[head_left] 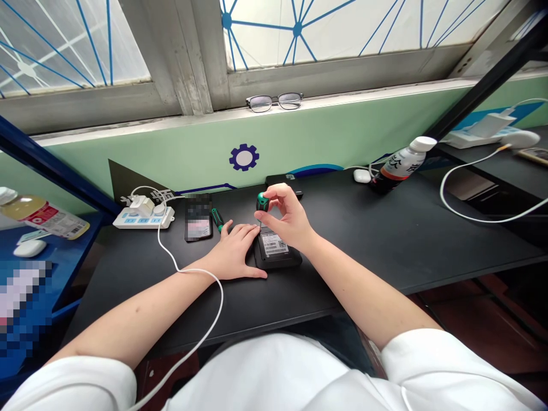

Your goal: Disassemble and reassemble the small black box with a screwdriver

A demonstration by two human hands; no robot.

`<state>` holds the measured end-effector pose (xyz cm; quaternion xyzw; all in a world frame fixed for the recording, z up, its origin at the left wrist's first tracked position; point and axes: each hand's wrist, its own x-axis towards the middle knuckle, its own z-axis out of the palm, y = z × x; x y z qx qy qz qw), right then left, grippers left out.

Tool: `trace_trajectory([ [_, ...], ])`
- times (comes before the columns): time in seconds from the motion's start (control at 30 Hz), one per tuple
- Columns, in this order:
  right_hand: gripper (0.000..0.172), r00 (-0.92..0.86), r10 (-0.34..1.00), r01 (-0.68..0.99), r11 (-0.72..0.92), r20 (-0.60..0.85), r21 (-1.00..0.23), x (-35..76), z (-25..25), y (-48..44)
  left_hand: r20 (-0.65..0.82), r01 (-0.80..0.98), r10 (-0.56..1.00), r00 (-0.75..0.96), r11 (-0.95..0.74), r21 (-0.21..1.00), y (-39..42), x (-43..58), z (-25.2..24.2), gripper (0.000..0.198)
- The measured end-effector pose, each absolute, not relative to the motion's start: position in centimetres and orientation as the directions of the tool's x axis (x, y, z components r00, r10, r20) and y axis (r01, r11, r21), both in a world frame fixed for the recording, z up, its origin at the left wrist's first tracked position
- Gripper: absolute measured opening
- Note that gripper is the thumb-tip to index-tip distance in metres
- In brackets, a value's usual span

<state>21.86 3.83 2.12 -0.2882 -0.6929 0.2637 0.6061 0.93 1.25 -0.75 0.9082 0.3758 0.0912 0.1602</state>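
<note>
A small black device [280,261] with a white printed label [274,244] lies on the dark table. My right hand [287,216] pinches a green-and-black screwdriver [262,202] by its handle and holds it upright over the device's far left part. The shaft points down at the casing, but the tip is too small to make out. Against the device's left side rests my left hand [234,251], its fingers stretched out and the thumb spread toward the near edge. A second green-handled screwdriver [217,219] lies just beyond the left fingers.
A phone [198,218] and a white power strip [143,218] sit on the left, with a white cable [220,302] crossing over my left forearm. Behind my right hand is a black object [285,184]. A dark drink bottle [398,165] and white earbud case [362,176] stand farther right.
</note>
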Motion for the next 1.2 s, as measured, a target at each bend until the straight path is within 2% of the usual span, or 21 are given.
trace_trajectory([
  [0.07, 0.031, -0.086, 0.729, 0.091, 0.684, 0.679, -0.724, 21.8, 2.2, 3.7, 0.05, 0.66, 0.72, 0.693, -0.66, 0.358, 1.2, 1.0, -0.8, 0.119],
  [0.2, 0.034, 0.079, 0.72, 0.101, 0.682, 0.689, -0.724, 22.1, 2.5, 3.5, 0.05, 0.719, 0.772, 0.634, -0.612, 0.331, 1.1, 1.2, -0.8, 0.116],
  [0.27, 0.036, 0.108, 0.713, 0.09, 0.687, 0.693, -0.721, 22.3, 2.7, 3.4, 0.05, 0.757, 0.804, 0.593, -0.577, 0.308, 1.0, 1.2, -0.9, 0.113],
  [0.43, 0.033, -0.01, 0.667, 0.105, 0.742, 0.745, -0.663, 22.2, 2.5, 2.5, 0.102, 0.795, 0.841, 0.531, -0.536, 0.285, 1.1, 1.1, -1.1, 0.102],
  [0.63, 0.037, -0.098, 0.599, 0.159, 0.798, 0.795, -0.581, 21.4, 2.3, 1.7, 0.067, 0.769, 0.825, 0.561, -0.549, 0.327, 1.1, 1.1, -0.8, 0.09],
  [0.83, 0.031, -0.086, 0.549, 0.181, 0.829, 0.831, -0.529, 21.3, 2.2, 1.9, 0.06, 0.758, 0.821, 0.568, -0.55, 0.352, 1.1, 1.1, -0.4, 0.085],
  [0.93, 0.02, -0.051, 0.568, 0.114, 0.82, 0.821, -0.561, 21.6, 2.4, 1.9, 0.059, 0.756, 0.82, 0.569, -0.551, 0.353, 1.1, 1.1, -0.3, 0.087],
  [1.1, 0.018, -0.023, 0.67, 0.08, 0.741, 0.742, -0.667, 22.0, 2.7, 1.9, 0.059, 0.758, 0.819, 0.571, -0.554, 0.344, 1.2, 1.1, -0.4, 0.088],
  [1.2, 0.015, -0.085, 0.72, -0.039, 0.688, 0.688, -0.725, 21.8, 2.7, 2.0, 0.054, 0.762, 0.821, 0.569, -0.551, 0.341, 1.2, 1.1, -0.6, 0.089],
])
